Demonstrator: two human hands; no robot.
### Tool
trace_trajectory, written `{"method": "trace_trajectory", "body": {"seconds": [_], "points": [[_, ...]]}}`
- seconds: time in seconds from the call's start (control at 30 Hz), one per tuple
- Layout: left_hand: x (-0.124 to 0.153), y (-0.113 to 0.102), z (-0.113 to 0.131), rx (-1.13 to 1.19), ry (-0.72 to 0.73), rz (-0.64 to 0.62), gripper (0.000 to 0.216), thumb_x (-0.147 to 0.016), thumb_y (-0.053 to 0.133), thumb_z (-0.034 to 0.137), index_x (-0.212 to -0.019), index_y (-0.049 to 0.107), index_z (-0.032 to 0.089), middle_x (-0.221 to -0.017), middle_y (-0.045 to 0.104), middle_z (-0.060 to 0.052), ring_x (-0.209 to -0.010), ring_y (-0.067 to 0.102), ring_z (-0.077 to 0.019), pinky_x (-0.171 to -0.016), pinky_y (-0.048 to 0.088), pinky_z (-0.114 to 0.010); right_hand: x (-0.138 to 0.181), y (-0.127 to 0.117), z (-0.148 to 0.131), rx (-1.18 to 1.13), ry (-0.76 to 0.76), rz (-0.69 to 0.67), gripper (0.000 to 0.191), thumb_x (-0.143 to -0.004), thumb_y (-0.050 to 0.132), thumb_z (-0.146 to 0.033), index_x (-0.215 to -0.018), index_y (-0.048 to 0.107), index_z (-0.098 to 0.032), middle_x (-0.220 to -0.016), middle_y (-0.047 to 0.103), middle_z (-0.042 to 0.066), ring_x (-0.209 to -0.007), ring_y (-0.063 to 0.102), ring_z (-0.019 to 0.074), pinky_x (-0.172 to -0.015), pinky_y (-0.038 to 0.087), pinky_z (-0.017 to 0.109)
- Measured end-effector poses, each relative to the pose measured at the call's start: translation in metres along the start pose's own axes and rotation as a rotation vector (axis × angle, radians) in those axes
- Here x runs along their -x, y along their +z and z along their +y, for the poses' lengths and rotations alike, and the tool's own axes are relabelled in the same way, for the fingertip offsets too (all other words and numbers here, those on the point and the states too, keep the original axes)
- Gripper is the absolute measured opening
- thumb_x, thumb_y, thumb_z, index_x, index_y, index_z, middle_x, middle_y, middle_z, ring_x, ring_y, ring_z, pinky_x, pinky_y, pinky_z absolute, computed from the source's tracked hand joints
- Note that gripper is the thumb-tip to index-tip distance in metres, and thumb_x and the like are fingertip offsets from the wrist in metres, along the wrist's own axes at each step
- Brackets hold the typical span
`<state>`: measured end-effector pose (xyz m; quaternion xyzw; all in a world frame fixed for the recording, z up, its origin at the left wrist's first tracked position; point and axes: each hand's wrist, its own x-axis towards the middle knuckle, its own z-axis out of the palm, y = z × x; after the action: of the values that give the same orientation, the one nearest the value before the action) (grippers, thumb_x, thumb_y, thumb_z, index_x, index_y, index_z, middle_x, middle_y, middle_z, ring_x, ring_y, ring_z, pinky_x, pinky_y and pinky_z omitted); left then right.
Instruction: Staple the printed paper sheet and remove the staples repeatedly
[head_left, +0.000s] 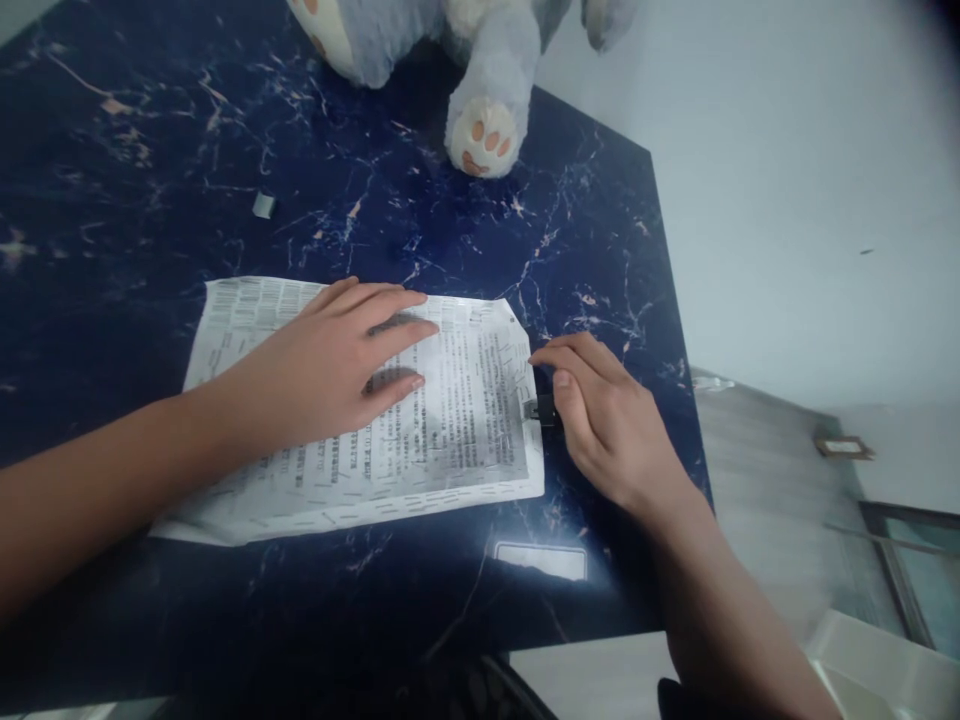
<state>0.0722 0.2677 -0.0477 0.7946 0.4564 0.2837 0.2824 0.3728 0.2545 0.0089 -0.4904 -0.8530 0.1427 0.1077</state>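
Printed sheets of paper [465, 430] lie on the dark blue table, with many short staple-like dashes along the right and front edges. My left hand [322, 365] rests flat on the sheets, fingers spread. At the right edge of the paper, my right hand [607, 420] is closed around a small black stapler [545, 409]. Its silvery end overlaps the paper's edge, while the hand hides most of its body. My right index fingertip is at the paper's edge, just above the stapler.
A small grey block [263, 205], perhaps a strip of staples, lies on the marbled table [150, 200] beyond the paper. A grey plush toy [491, 90] sits at the far edge. The table's right edge borders a pale wall and floor.
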Motion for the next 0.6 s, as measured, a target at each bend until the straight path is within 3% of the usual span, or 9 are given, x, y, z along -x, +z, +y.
{"method": "trace_trajectory", "body": {"seconds": [0.33,0.6], "points": [[-0.002,0.002,0.003,0.069,-0.02,0.037,0.039,-0.082,0.077,0.046,-0.115,0.074,0.027,-0.127,0.062,-0.007,-0.137,0.049,-0.0422,-0.117,0.035,-0.067,-0.001,0.006,-0.005,0.152,0.013,0.02,0.035,-0.11,0.029,-0.03,-0.118,0.062,-0.022,-0.121,0.064,0.009,-0.107,0.061,0.0254,-0.078,0.051,0.038],[0.002,0.003,0.001,-0.193,0.114,-0.043,0.042,-0.096,0.062,0.043,-0.135,0.066,0.027,-0.148,0.054,-0.007,-0.144,0.043,-0.0385,-0.122,0.027,-0.065,-0.004,0.033,-0.022,0.51,0.032,0.075,0.031,-0.107,0.035,-0.03,-0.11,0.063,-0.017,-0.107,0.064,0.013,-0.096,0.058,0.0287,-0.073,0.044,0.038]]}}
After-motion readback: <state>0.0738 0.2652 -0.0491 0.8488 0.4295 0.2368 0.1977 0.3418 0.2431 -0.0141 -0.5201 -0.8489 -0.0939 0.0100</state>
